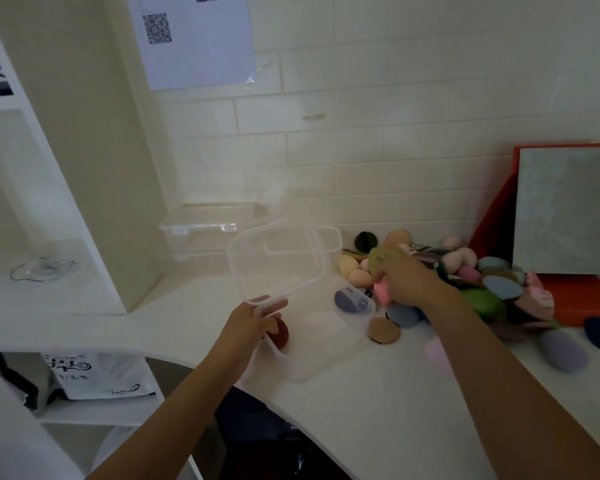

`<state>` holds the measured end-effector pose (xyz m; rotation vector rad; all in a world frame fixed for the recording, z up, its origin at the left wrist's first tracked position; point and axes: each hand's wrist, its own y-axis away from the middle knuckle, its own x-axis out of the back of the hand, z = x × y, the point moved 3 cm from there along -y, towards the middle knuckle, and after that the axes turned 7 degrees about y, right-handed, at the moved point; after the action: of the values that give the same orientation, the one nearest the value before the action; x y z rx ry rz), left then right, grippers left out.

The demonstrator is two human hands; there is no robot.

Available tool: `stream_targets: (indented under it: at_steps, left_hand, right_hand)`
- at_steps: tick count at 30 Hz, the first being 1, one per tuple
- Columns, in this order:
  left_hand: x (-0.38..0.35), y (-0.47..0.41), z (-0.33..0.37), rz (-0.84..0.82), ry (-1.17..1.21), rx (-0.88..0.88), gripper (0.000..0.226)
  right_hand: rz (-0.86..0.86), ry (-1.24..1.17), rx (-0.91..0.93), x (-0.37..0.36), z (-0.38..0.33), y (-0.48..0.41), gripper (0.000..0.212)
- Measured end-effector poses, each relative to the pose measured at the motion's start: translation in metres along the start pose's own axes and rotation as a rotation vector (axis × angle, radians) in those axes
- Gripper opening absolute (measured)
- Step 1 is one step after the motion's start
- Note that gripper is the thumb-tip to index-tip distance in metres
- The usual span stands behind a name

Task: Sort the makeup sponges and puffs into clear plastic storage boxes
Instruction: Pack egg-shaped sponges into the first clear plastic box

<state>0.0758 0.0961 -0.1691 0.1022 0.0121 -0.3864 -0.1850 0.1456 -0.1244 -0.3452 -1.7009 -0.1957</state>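
Observation:
A clear plastic box (321,355) lies open on the white counter. My left hand (253,323) grips the front edge of its raised lid (274,261). Inside the box I see a dark red sponge (280,332) and a blue-grey puff (352,299). My right hand (407,280) is over the left edge of a pile of sponges and puffs (482,282), closed on a pink sponge (382,293) and a green sponge (378,256). A tan round puff (383,330) lies just right of the box.
Two more clear boxes (205,225), (321,240) stand against the tiled wall. An orange tray with a grey board (565,209) leans at the right. Loose puffs (565,348) lie near the counter's right side. A glass dish (45,268) sits on the left shelf.

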Motion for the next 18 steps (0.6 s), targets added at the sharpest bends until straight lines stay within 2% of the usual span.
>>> stream_targets:
  at_steps: [4,5,7,8,9,11,13,15,18]
  left_hand:
    - [0.002,-0.003,-0.002,0.014,-0.056,0.032,0.047]
    - [0.002,-0.004,-0.002,0.024,-0.090,0.039,0.045]
    - [0.002,-0.004,-0.002,0.061,-0.179,0.050,0.031]
    - [0.002,-0.003,-0.001,0.075,-0.216,0.058,0.021]
    - [0.001,-0.001,0.000,0.086,-0.249,0.064,0.018]
    - [0.001,-0.002,-0.001,0.085,-0.311,0.060,0.027]
    - [0.001,-0.003,-0.001,0.073,-0.363,0.062,0.024]
    - [0.001,-0.002,0.002,0.068,-0.400,0.048,0.009]
    - [0.001,-0.001,0.003,0.051,-0.427,0.039,0.027]
  right_hand:
    - [-0.012,-0.039,0.061,-0.016,0.005,-0.014,0.015]
    - [-0.013,-0.073,0.041,-0.018,0.005,-0.019,0.019]
    - [-0.038,-0.054,-0.026,-0.023,0.005,-0.025,0.013]
    - [-0.006,-0.038,-0.042,-0.023,0.004,-0.024,0.004]
    - [0.062,-0.070,-0.050,-0.023,0.005,-0.023,0.009]
    - [0.178,-0.154,-0.071,-0.010,0.003,-0.016,0.020]
    - [0.225,-0.264,-0.042,0.011,-0.008,-0.007,0.023]
    - [0.173,-0.378,0.066,0.028,-0.027,0.003,0.023]
    - [-0.080,-0.334,0.294,0.033,-0.061,0.022,0.010]
